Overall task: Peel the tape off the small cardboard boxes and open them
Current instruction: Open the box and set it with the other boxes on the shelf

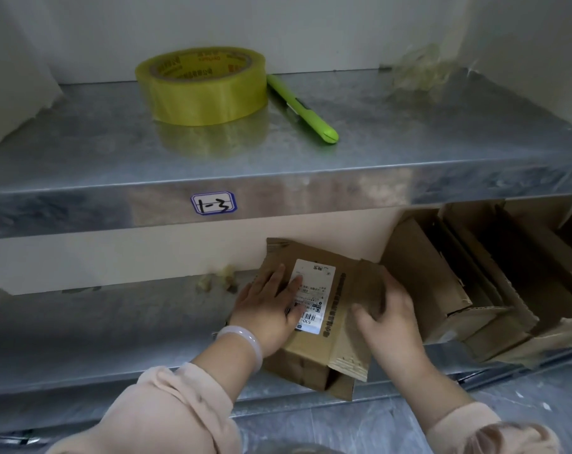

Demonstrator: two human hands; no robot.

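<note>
Left hand [268,309] flat atop small cardboard box [311,355], over label [314,290]; right hand [389,319] gripping its side flap [366,280].

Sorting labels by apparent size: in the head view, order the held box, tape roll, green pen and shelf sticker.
1. held box
2. tape roll
3. green pen and shelf sticker: similar area, pen longer, not ranked.

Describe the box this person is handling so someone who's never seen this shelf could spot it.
Find the metal shelf edge tagged 1-3, then drop to the shelf below. The small cardboard box sits there, left hand flat on it, right hand gripping its flap, with opened boxes to its right. Only it bears a white shipping label.
</note>
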